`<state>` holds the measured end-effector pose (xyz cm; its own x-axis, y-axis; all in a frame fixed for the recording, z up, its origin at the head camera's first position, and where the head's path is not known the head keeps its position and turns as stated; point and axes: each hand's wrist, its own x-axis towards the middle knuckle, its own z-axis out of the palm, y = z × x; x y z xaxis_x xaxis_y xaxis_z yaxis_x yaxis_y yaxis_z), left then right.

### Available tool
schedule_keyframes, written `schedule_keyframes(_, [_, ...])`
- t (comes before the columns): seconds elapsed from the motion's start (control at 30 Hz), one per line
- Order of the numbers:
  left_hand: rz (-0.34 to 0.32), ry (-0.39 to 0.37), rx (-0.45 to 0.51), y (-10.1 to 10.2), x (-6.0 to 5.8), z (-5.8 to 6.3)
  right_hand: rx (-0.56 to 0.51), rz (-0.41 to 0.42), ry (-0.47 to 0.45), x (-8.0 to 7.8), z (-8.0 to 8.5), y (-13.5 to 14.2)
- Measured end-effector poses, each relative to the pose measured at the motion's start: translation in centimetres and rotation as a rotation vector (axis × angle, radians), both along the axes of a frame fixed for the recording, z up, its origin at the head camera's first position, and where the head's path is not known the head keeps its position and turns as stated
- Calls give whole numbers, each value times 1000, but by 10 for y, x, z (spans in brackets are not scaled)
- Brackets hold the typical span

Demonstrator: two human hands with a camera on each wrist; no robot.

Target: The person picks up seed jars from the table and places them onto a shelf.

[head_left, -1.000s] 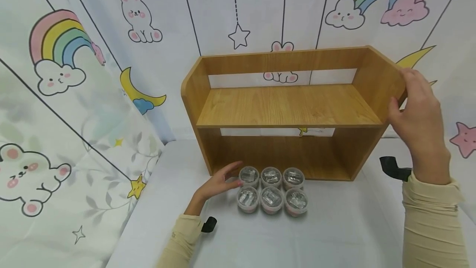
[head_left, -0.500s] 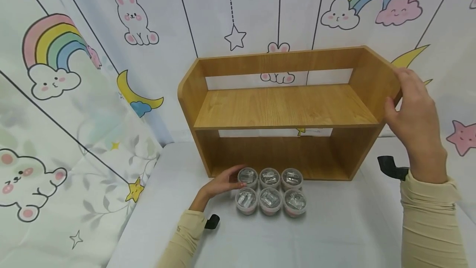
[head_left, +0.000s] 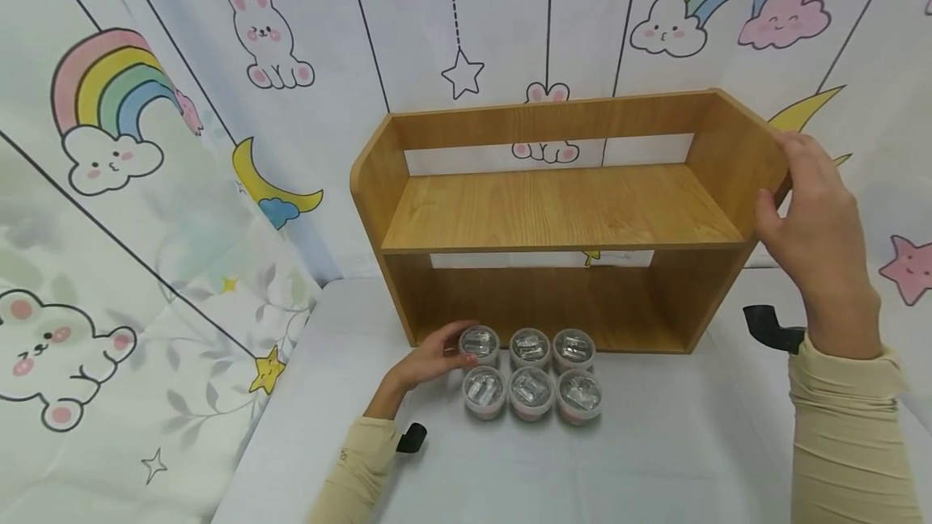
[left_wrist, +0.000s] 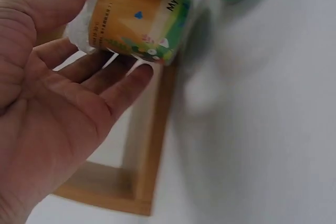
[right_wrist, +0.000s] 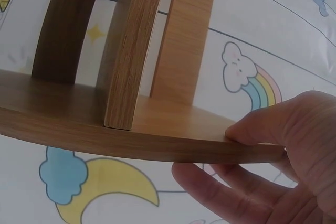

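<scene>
My left hand [head_left: 428,358] grips the back-left tub [head_left: 480,344] of a small group, its thumb in front and fingers round the far side. In the left wrist view this tub [left_wrist: 137,17] has an orange and green printed label. Other clear-lidded tubs [head_left: 531,390] stand beside it in two rows, silvery packets showing under the lids. Behind them is a two-tier wooden shelf [head_left: 561,204]. My right hand [head_left: 819,245] holds the shelf's right side panel; in the right wrist view thumb and fingers pinch the panel edge [right_wrist: 210,151].
The shelf stands on a white-covered table [head_left: 655,443], its lower front edge just behind the tubs. A patterned cloth [head_left: 320,31] hangs behind it, and another cloth [head_left: 146,265] drapes along the left. A black wrist mount [head_left: 773,330] sticks out from the right sleeve.
My left hand has closed round the back-left tub and shifted it slightly left, widening the gap to its neighbour. The right hand keeps its hold on the shelf.
</scene>
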<state>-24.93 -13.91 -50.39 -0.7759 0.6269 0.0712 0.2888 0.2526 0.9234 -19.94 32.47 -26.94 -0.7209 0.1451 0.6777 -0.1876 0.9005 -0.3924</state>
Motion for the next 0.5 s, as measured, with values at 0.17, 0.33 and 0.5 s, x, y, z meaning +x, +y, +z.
schedule_keyframes(0.17, [39,16,7,-13,7,19,-2,3,10,-1,1,1])
schedule_keyframes(0.33, [30,41,20,-23,19,46,-12,4,13,0,2,0])
schedule_keyframes(0.5, [-4,61,61,-26,33,74,-8,-7,-1,-1,2,0])
